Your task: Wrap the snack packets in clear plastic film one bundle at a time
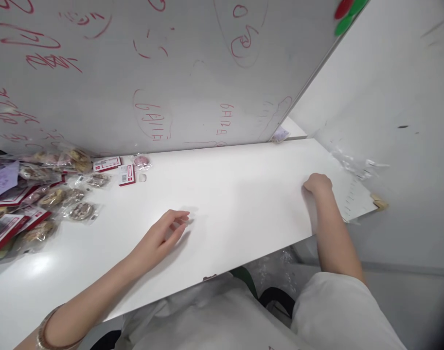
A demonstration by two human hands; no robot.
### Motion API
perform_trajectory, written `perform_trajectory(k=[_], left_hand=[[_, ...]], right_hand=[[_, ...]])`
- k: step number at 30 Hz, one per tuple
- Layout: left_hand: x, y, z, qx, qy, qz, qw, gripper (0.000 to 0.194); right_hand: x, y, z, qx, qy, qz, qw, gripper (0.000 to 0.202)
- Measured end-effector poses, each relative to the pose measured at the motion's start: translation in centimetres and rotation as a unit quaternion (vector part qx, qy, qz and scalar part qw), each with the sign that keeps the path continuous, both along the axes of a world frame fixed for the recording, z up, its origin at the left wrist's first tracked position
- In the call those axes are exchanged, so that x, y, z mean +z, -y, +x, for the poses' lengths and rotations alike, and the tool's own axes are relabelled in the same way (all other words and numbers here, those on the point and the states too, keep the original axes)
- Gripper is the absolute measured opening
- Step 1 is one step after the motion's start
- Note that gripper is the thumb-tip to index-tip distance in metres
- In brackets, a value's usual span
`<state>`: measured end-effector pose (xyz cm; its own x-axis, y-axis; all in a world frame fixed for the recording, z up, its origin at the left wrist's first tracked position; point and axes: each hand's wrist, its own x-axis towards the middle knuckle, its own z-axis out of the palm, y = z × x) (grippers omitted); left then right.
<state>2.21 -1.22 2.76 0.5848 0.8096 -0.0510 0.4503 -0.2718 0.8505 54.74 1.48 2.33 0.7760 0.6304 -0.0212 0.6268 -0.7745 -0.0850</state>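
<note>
Head view: nearest, the white glossy table (222, 194) runs past the person's pale grey shirt (207, 316), and a beaded bracelet (43, 333) circles the left wrist. The left hand (178, 226) is open and gripping nothing, its fingers loosely bent and its thumb apart, low over the near middle of the table. The right hand (318, 183) is farther off, toward the right end, curled closed with its knuckles up; whether anything lies under it cannot be told. Just right of it, crumpled clear plastic film (353, 163) runs along the table's right edge, with a tan corner piece (380, 202) at the tip. On the left, well apart from the left hand, sits the round brown-and-white item in a clear wrapper (81, 211), the nearest to it of a heap of clear-wrapped pieces (52, 197) and red-and-white cards (6, 233). Farther back stand out a barcoded red-and-white card (126, 175), a small whitish piece (142, 178) and a pink wrapped item (141, 161). Farthest, a whiteboard with red writing (192, 73) rises behind the table, red and green discs (344, 25) at its upper right.
</note>
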Motion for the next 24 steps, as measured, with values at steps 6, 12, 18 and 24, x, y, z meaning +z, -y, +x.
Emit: perform_trajectory(k=[6, 12, 18, 24], left_hand=[[0.3, 0.7, 0.0, -0.032, 0.012, 0.041, 0.999, 0.031], [0.3, 0.3, 0.2, 0.024, -0.009, 0.123, 0.992, 0.031], [-2.3, -1.2, -1.2, -0.009, -0.18, 0.236, 0.955, 0.058], [-3.1, -3.7, -3.8, -0.121, -0.235, 0.238, 0.934, 0.07]], right_hand=[[-0.7, 2.7, -10.4, 0.142, 0.006, -0.016, 0.99, 0.028], [-2.6, 8.3, -27.8, 0.486, -0.084, 0.066, 0.867, 0.049], [1.1, 7.7, -34.1, 0.672, -0.289, 0.031, 0.681, 0.037], [-0.9, -0.2, -30.0, 0.746, -0.156, 0.072, 0.643, 0.06]])
